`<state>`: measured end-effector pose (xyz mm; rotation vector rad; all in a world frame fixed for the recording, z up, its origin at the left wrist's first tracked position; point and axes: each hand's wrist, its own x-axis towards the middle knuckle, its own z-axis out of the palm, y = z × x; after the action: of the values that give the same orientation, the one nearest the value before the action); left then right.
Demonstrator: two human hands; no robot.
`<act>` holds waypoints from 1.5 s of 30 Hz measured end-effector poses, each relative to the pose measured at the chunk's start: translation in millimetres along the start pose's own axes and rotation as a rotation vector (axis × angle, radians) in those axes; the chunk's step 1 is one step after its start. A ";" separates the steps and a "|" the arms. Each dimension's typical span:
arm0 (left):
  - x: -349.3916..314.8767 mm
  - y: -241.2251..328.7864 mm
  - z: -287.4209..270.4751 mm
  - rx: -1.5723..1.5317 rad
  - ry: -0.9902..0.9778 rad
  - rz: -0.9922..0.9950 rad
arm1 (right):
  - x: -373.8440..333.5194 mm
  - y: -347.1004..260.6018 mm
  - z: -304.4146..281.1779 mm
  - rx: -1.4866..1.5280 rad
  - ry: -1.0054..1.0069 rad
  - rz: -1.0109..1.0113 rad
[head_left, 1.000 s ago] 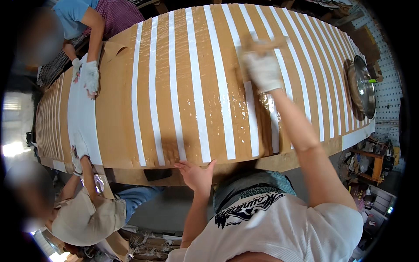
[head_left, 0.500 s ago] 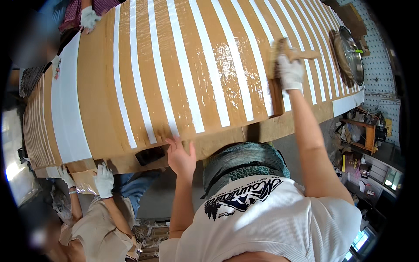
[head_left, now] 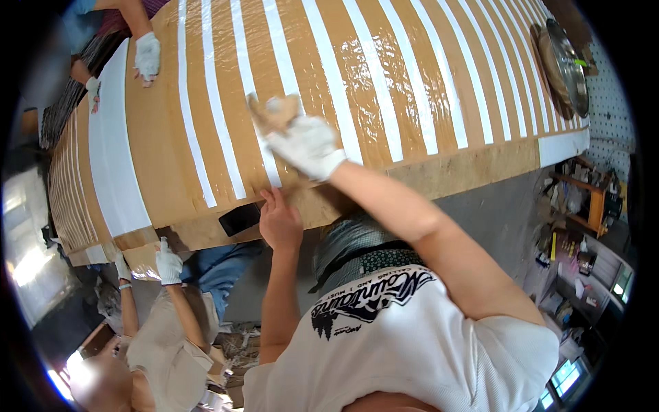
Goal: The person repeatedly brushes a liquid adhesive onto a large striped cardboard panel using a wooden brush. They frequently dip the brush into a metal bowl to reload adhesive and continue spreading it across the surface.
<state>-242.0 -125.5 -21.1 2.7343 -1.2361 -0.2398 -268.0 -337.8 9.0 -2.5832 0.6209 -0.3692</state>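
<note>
A broad brown sheet [head_left: 161,137] with white strips [head_left: 335,82] across it covers the table, and much of its surface shines as if wet. Over the strips left of the middle, my gloved right hand [head_left: 307,146] is closed on a tan wooden-looking brush [head_left: 278,113], smeared by motion; its bristles cannot be made out. My bare left hand [head_left: 280,218] rests at the near table edge, fingers stretched out and fingertips touching by the lower end of a strip. Beside it on the edge lies a black phone-like rectangle [head_left: 240,219].
At the far right of the table stands a round metal basin [head_left: 568,69]. One co-worker's gloved hand [head_left: 147,56] rests on the far left of the sheet. Another co-worker's gloved hands [head_left: 168,264] hold the near left edge. Shelves with clutter [head_left: 583,206] stand at the right.
My right hand has swept the brush leftward across the sheet. My left hand has shifted slightly up onto the table edge, its fingers closer together. The far co-worker's hand has moved over the sheet.
</note>
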 end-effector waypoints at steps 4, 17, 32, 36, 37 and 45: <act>-7.2 -4.0 2.7 0.013 0.020 0.021 | -74.6 98.2 -77.0 -0.421 -0.061 0.216; -6.0 -15.2 -15.4 -0.406 0.246 0.043 | -54.1 71.4 -32.4 -0.345 0.093 0.109; -12.4 -21.0 20.6 -0.200 0.266 0.032 | -142.9 137.0 -111.6 -0.461 -0.189 0.488; -15.4 -4.2 14.4 -0.217 0.225 0.008 | -208.0 225.5 -171.5 -0.652 0.048 0.803; -16.7 -1.2 14.2 -0.249 0.217 -0.021 | -213.4 239.0 -184.0 -0.634 0.107 0.956; -42.4 104.7 2.5 -0.447 0.192 0.056 | -373.9 286.0 -237.8 0.774 1.179 1.083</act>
<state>-346.8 -162.3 -0.4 2.2795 -1.0555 -0.2107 -778.1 -471.4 18.6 -0.8531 1.6566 -1.3502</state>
